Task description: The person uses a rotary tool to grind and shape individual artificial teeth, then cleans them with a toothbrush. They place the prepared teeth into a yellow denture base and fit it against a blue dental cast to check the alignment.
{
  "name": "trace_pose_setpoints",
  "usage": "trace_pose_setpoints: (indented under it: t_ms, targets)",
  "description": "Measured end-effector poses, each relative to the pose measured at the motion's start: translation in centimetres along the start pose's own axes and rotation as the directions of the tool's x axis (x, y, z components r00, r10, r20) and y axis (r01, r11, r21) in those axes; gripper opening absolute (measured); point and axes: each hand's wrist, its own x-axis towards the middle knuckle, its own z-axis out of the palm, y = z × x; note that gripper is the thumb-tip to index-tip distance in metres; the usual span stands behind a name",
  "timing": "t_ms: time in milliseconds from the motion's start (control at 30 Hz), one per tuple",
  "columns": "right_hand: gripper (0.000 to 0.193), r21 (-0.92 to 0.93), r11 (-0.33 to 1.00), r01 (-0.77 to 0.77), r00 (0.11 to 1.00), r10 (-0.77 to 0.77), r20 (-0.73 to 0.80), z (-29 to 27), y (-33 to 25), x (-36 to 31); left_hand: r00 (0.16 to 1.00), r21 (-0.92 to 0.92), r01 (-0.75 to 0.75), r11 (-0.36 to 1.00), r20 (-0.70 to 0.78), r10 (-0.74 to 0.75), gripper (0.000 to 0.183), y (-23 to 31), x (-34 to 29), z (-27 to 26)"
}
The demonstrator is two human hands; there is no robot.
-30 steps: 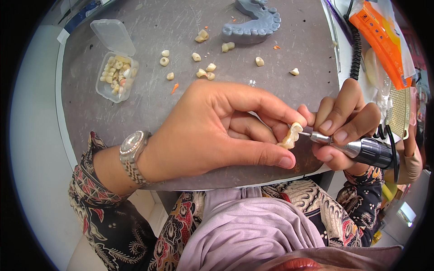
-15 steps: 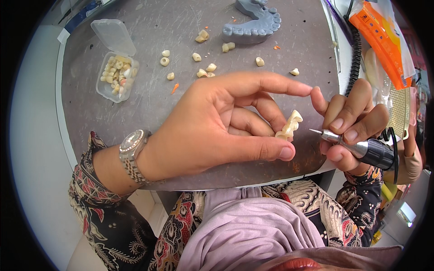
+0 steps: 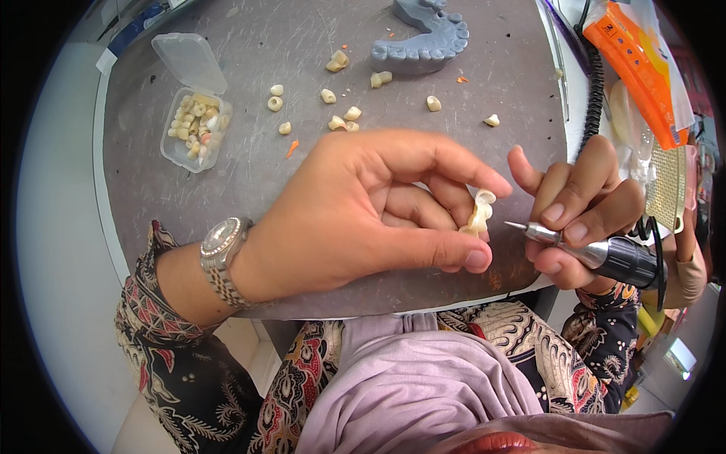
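Observation:
My left hand (image 3: 378,204) pinches a cream dental bridge (image 3: 479,210) between thumb and fingers, above the near part of the grey worktop. The bridge stands up from the fingertips, its lower end hidden by the thumb. In my right hand (image 3: 582,204) is a dental handpiece (image 3: 605,256) with a silver nose and a black rear part, held like a pen. Its thin pointed tip faces left, a short gap away from the bridge. The right index finger is raised off the tool.
A grey dental arch model (image 3: 420,47) stands at the far side. Several loose tooth crowns (image 3: 433,104) lie scattered across the worktop (image 3: 249,189). An open clear plastic box (image 3: 195,129) of crowns sits far left. An orange packet (image 3: 635,68) and a coiled black cord (image 3: 595,98) are at right.
The bridge has been turned in my left fingers, and the left index finger has come down toward it. My right hand has shifted slightly left, bringing the handpiece tip nearer; the two index fingertips have parted.

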Motion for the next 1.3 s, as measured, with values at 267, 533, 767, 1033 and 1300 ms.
trace_pose_setpoints:
  t_ms: [267, 533, 767, 1033, 1300]
  targets:
    - [0.027, 0.051, 0.999, -0.009, 0.999, 0.008, 0.035, 0.2, 0.7, 0.2, 1.0, 0.022, -0.014, 1.0, 0.008, 0.014, 0.039, -0.4, -0.1, 0.0]
    - [0.027, 0.034, 0.999, 0.015, 0.999, -0.016, 0.03, 0.3, 1.0, 0.2, 1.0, 0.019, -0.027, 0.999, -0.003, 0.027, 0.037, -0.4, -0.1, 0.0]
    - [0.028, 0.04, 0.999, 0.033, 0.997, -0.035, 0.067, 0.1, 1.2, 0.1, 1.0, 0.008, -0.019, 1.0, -0.022, 0.02, 0.037, -0.3, -0.2, 0.1]
    - [0.027, 0.029, 0.999, 0.045, 0.997, -0.047, 0.068, 0.2, 1.4, 0.1, 1.0, -0.025, -0.02, 0.999, 0.003, 0.02, 0.037, -0.3, -0.1, -0.1]
    - [0.027, 0.047, 0.998, -0.03, 0.999, 0.028, 0.039, 0.2, 0.7, 0.2, 1.0, -0.03, -0.018, 0.999, -0.003, 0.018, 0.037, -0.3, -0.1, 0.1]
